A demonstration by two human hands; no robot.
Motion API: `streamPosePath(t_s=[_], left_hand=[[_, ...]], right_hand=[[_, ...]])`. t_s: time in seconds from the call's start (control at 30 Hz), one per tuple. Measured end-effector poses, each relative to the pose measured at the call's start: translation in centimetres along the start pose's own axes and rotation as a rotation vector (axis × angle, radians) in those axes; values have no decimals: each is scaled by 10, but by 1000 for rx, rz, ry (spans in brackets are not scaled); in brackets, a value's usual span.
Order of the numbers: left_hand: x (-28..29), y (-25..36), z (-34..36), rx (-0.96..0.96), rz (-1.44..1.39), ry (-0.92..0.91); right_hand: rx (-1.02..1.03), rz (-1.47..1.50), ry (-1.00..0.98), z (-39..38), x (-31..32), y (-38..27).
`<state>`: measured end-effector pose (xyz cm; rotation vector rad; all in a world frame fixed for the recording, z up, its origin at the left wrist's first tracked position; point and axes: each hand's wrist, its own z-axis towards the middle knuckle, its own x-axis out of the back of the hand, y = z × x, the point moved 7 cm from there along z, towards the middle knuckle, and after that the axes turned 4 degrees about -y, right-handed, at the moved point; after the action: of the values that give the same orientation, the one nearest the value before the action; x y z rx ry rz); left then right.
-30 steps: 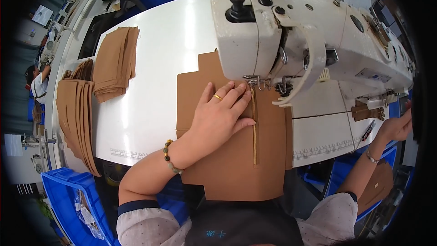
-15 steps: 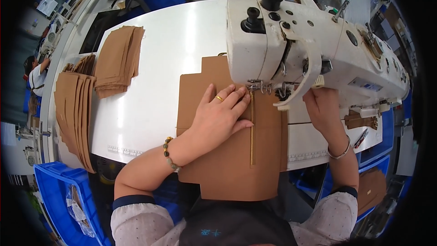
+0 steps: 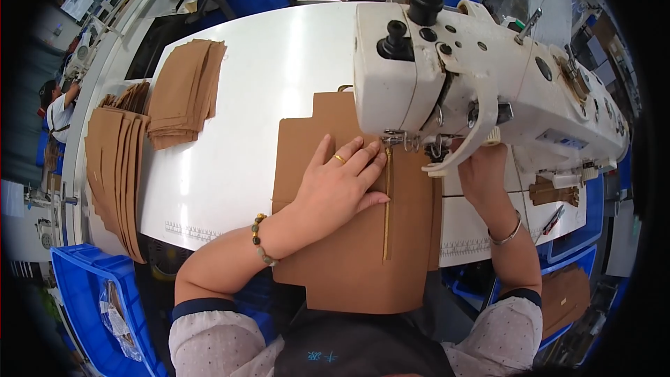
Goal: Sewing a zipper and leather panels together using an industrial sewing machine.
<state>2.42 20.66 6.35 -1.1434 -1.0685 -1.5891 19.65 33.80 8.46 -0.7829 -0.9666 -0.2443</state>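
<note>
A brown fabric panel (image 3: pixel 349 258) with notched corners lies on the white table, its far part under the head of a sewing machine (image 3: pixel 412 77). Down the panel runs a narrow gold zipper (image 3: pixel 388 216), its far end by the presser foot (image 3: pixel 398 138). My left hand (image 3: pixel 345 178) rests flat on the panel left of the zipper, fingers spread and fingertips close to the foot. My right hand (image 3: pixel 483 171) is at the machine's right side, below the head. Its fingers are partly hidden behind the machine's curved guard, so what they touch does not show.
Stacks of brown panels (image 3: pixel 115 174) (image 3: pixel 185 94) stand on the left of the table (image 3: pixel 244 70). Small brown pieces (image 3: pixel 555 192) and snips (image 3: pixel 553 220) lie at the right. Blue bins (image 3: pixel 91 286) stand below both sides. A person (image 3: pixel 61 108) sits far left.
My right hand has shifted slightly left and further in behind the machine's guard. My left hand stays on the panel. The whole view has shifted a little.
</note>
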Motion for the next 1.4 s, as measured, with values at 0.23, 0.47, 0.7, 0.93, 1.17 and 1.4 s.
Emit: streamPosePath(t_s=[0.23, 0.47, 0.7, 0.93, 1.17, 1.4], left_hand=[[-1, 1, -3, 6, 14, -1], [2, 3, -6, -8, -57, 23], [2, 4, -4, 1, -140, -3], [2, 5, -5, 9, -184, -33], [-2, 7, -6, 10, -148, -67], [1, 7, -5, -36, -84, -49]], right_hand=[[491, -247, -140, -16, -41, -57], [511, -155, -183, -16, -42, -56], [508, -65, -239, -16, -45, -54], [606, -107, -197, -22, -49, -58], [599, -199, -263, -22, -52, -58], [455, -283, -436, -24, -58, -52]])
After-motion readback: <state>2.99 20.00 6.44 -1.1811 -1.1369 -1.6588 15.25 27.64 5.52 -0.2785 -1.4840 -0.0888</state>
